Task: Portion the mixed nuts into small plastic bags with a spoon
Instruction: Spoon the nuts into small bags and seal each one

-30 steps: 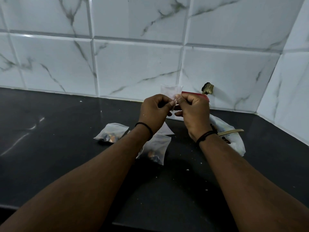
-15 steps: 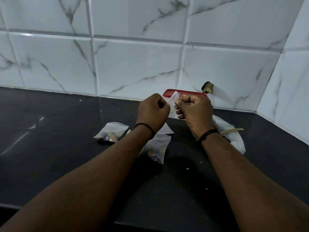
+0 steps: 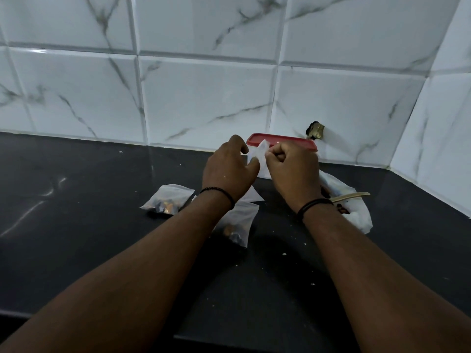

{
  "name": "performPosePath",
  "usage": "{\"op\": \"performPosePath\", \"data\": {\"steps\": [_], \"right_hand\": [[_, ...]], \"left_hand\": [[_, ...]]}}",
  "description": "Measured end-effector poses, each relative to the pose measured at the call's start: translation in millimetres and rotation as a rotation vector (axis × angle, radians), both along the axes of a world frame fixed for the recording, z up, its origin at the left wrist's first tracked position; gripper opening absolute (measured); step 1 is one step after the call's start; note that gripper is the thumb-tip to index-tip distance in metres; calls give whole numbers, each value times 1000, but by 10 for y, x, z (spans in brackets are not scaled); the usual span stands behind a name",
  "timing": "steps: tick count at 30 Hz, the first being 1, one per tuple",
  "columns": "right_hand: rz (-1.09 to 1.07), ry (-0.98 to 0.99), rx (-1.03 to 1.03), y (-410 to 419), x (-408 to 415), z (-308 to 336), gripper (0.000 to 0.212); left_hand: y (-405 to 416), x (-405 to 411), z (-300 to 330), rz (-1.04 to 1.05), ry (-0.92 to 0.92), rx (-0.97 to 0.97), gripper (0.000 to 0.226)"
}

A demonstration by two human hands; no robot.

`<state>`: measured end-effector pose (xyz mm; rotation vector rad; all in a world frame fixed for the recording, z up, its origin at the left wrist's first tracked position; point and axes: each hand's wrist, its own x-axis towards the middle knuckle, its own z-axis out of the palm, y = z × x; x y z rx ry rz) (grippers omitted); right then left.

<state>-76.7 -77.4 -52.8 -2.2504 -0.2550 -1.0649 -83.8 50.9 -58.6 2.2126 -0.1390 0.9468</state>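
Item in hand: empty small bag (image 3: 259, 155), pinched at its top between the fingers (image 3: 270, 154) of the right hand (image 3: 293, 171) and those of the left hand (image 3: 229, 171), held above the table (image 3: 76, 225).

Risk: film layers may cling, mouth staying shut; a hard tug could tear it.

Containers:
- Filled bag (image 3: 168, 200), nuts inside.
- Second filled bag (image 3: 238, 226), likewise.
- Large bag (image 3: 356, 212), nuts and spoon (image 3: 353, 196).
- Red-lidded tub (image 3: 288, 141), contents unseen.

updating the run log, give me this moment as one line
stage: opening bag | both hands: left hand and right hand pinch empty small bag | spoon: idle on nut bag
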Motion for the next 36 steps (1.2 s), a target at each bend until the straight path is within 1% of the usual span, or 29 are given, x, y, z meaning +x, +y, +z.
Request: {"op": "performPosePath", "data": {"steps": [3,6,8,10,15,17,19,20,21,23,24,25,26,28,30,32,35,36], "right_hand": [[36,47,-22,19,-8,-16,11],[28,129,0,-2,5,-35,16],[29,170,34,-7,7,-51,13],[-13,152,38,-2,-4,-66,12],[-209,24,-103,-42,-47,-7,13],[-235,17,-140,-67,-48,10,13],[-225,20,-128,-84,-52,10,12],[-194,30,-86,-90,-45,11,12],[-148,46,-28,-90,-26,11,12],[-30,96,95,-85,16,16,12],[45,138,157,-80,31,16,11],[129,190,221,-69,32,17,10],[210,244,276,-52,25,20,9],[323,314,337,-32,12,25,7],[353,304,320,-18,15,20,7],[283,267,214,-21,27,8,6],[58,206,-67,-40,1,7,3],[20,185,-105,-45,-10,7,5]], "left_hand": [[12,1,4,-1,-12,7,15],[-9,-15,-3,-61,-41,75,17],[-45,-38,-3,-81,-46,118,18],[-70,-57,1,-43,-44,139,20],[-36,-60,35,105,-91,151,20],[-14,-36,27,80,-103,164,18],[4,15,-6,-65,-135,166,12],[15,37,-23,-141,-147,182,22],[31,63,-41,-194,-143,218,40],[66,101,-59,-225,-118,304,78],[77,108,-60,-217,-111,342,90],[91,117,-59,-210,-113,378,98],[103,127,-60,-206,-116,407,100],[110,147,-73,-191,-132,415,92],[121,166,-78,-183,-166,380,73],[137,185,-85,-180,-164,357,59],[178,236,-109,-170,-146,368,55],[182,239,-114,-168,-148,374,56]]}}
